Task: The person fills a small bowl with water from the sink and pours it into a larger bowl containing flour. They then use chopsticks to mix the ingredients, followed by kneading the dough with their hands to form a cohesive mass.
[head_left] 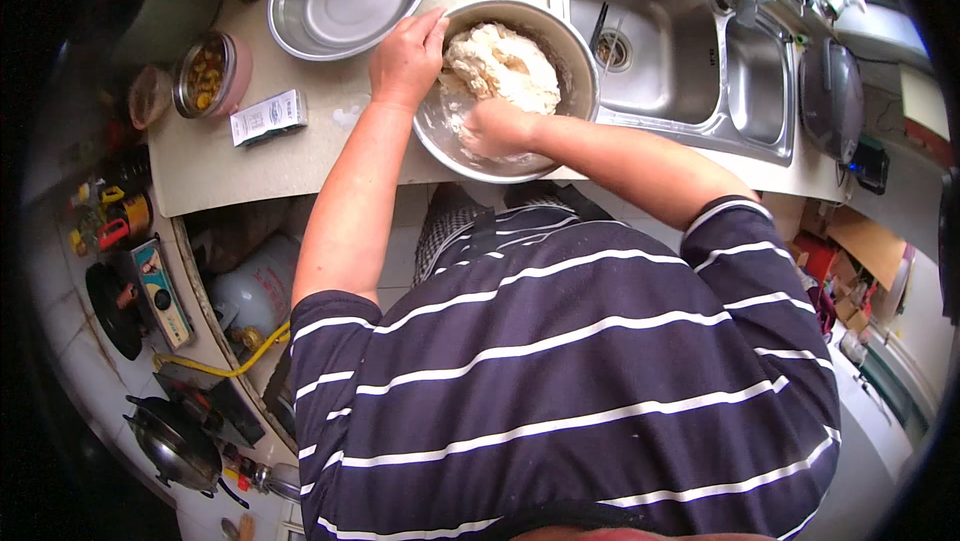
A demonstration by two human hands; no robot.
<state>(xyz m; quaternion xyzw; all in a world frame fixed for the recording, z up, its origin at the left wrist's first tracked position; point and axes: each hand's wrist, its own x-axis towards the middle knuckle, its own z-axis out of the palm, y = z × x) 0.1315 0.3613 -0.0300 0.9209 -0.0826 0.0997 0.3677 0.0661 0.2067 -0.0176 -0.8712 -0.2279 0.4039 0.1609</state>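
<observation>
A steel mixing bowl [592, 91] stands at the counter's front edge with a lumpy, pale mass of dough [505, 66] in it. Its left rim is gripped by my left hand [408, 59], with the thumb on the edge. Down inside the bowl, my right hand [500, 129] touches the near side of the dough. Motion blurs that hand, and its fingers are partly hidden, so I cannot make out how far they are curled. Loose flour or dough bits cling to the bowl's inner wall.
A second steel basin [345, 1] sits at the back left. Left of the bowl are a small carton [269, 118] and a pink container [233, 76] of food. A double sink [650, 36] adjoins on the right. A wok [175, 441] is at the lower left.
</observation>
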